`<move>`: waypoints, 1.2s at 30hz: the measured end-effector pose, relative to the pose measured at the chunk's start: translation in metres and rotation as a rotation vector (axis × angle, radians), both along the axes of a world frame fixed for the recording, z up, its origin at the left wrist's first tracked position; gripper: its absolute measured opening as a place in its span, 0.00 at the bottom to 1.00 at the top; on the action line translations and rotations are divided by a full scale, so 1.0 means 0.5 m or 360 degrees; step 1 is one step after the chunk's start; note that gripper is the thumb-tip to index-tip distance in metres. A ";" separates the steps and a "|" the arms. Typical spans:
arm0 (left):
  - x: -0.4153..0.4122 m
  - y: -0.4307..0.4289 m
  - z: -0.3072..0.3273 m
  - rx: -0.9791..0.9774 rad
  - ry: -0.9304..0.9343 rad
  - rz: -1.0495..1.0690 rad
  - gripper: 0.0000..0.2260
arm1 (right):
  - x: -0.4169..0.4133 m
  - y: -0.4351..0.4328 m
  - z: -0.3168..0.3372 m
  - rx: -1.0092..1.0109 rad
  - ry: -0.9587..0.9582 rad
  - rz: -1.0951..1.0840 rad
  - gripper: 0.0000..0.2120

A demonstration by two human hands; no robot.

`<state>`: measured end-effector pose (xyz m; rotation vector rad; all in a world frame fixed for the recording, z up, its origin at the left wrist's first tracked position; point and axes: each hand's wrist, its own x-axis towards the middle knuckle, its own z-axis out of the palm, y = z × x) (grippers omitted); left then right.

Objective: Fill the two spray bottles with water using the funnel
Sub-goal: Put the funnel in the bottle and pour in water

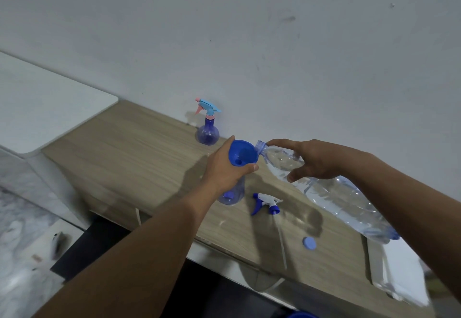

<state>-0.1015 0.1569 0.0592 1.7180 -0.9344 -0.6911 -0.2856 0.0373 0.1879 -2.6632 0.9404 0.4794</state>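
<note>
Two bare forearms and hands (313,161), no sleeves, no jewellery.

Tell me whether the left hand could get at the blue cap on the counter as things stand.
Probably not: the left hand grips the funnel, and the blue cap lies beyond the right arm.

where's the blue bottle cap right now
In the head view the blue cap lies flat on the wooden counter near its front edge, on the right, below the tilted water bottle.
</note>
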 end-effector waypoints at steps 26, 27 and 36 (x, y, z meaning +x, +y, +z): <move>0.002 -0.002 0.001 -0.0058 0.0015 -0.0030 0.35 | 0.002 -0.008 0.025 -0.0071 0.0089 0.0021 0.44; 0.002 -0.002 -0.001 -0.0053 0.0029 -0.0029 0.36 | 0.002 -0.006 0.026 -0.0076 0.0106 0.0028 0.44; 0.001 0.003 0.006 -0.0066 -0.0013 -0.0027 0.25 | 0.005 0.000 0.036 -0.0086 0.0147 0.0043 0.45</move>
